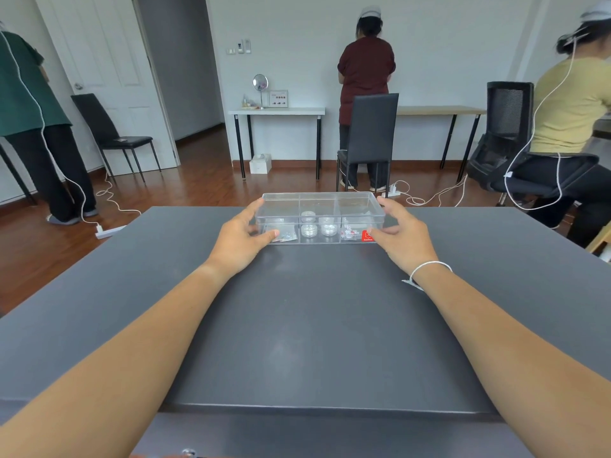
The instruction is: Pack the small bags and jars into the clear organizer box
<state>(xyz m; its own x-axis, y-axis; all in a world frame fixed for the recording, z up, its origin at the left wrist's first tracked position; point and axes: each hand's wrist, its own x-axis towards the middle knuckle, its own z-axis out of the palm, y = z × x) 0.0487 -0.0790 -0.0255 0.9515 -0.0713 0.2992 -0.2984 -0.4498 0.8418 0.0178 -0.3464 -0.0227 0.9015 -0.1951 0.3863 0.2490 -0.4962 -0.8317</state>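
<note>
The clear organizer box (320, 202) stands with its lid on near the far edge of the dark grey table (314, 325). Its three compartments hold small bags (285, 235) on the left, small clear jars (309, 230) in the middle and more small bags (349, 233) on the right. A red label (367, 235) sits at its front right corner. My left hand (244, 238) is around the box's left end, thumb at the front corner. My right hand (401, 234) is around the right end, fingers touching the side.
Beyond the table a black chair (370, 137) and a person in a dark red top stand at a white desk (277, 111). A person in green stands at the far left, another sits at the right. White cables and a power strip (109, 230) lie on the wooden floor.
</note>
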